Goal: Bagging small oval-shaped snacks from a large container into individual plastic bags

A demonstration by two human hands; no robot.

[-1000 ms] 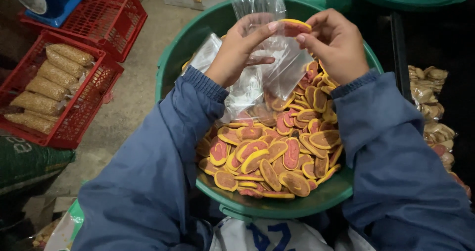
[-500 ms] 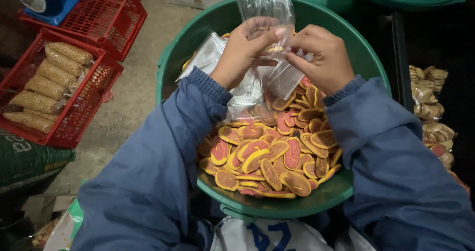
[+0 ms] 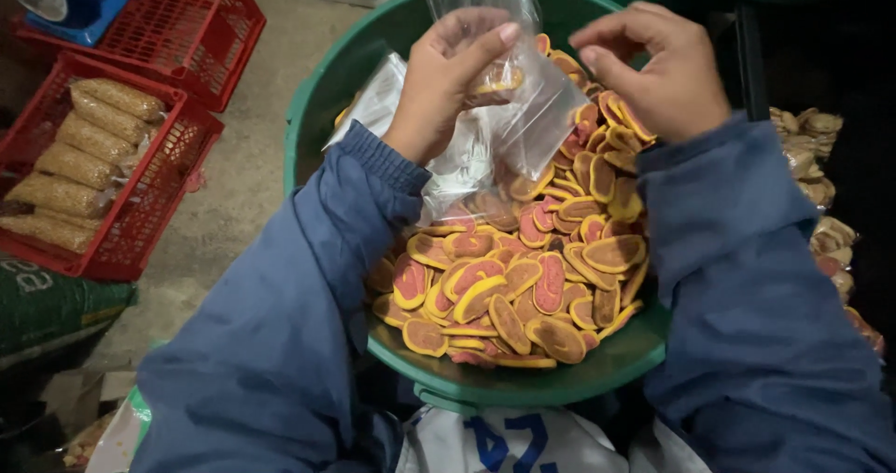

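right hand (image 3: pixel 658 72) let go, grip open; left hand (image 3: pixel 448 81) grips clear bag (image 3: pixel 523 109) over green tub (image 3: pixel 345 72).

Green tub (image 3: pixel 523 384), seemingly orange-rimmed pink crackers (image 3: pixel 509 286)

We see two hands (image 3: pixel 448 81), one green tub (image 3: pixel 327 90), two red crates (image 3: pixel 177 156), and too many cookies (image 3: pixel 523 286) to count.

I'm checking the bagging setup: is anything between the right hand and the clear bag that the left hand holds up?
Nothing visible. The right hand hovers beside the bag, which the left hand holds over the green tub; only open air lies between.
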